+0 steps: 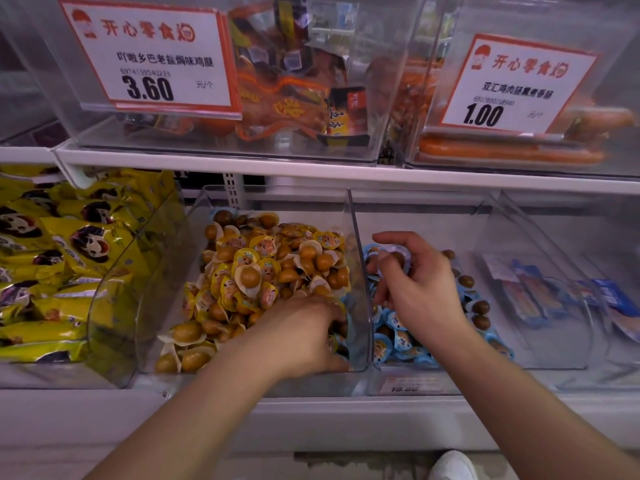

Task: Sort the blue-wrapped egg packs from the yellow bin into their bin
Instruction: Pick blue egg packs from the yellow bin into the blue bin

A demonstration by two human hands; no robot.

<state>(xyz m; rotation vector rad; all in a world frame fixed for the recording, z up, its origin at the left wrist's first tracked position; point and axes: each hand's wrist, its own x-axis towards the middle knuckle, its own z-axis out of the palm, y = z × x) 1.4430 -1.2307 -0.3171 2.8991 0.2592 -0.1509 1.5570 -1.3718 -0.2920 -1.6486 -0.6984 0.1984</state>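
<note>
1. Fingers of the left hand (304, 332) curl down into the front right corner of the yellow bin (166, 306), buried among the packs against the clear divider wall (360, 271); whether they have closed on a pack cannot be told, as the fingertips are hidden.
2. Left of the divider wall, yellow-wrapped egg packs (256, 271) fill that bin nearly edge to edge, heaped toward the back; a few blue-wrapped egg packs (341, 341) show at the wall's foot, just beside the left hand's fingers.
3. Farther left of the divider wall, beyond the yellow bin's curved clear side, lie yellow snack bags (52, 271).
4. Right of the divider wall, the right hand (415, 289) hovers over the blue bin (485, 220), thumb and curled fingers pinching one blue egg pack (394, 259) above the pile.
5. Blue packs in that bin (398, 337) sit low against the divider wall and along the front; the bin's back and right side stand open, leaving room around the hand.
6. Well right of the divider wall, another clear bin holds flat blue packets (540, 299).
7. Above the divider wall runs a white shelf edge (311, 171) carrying two clear bins with price tags (152, 60), close over the lower bins' openings.
</note>
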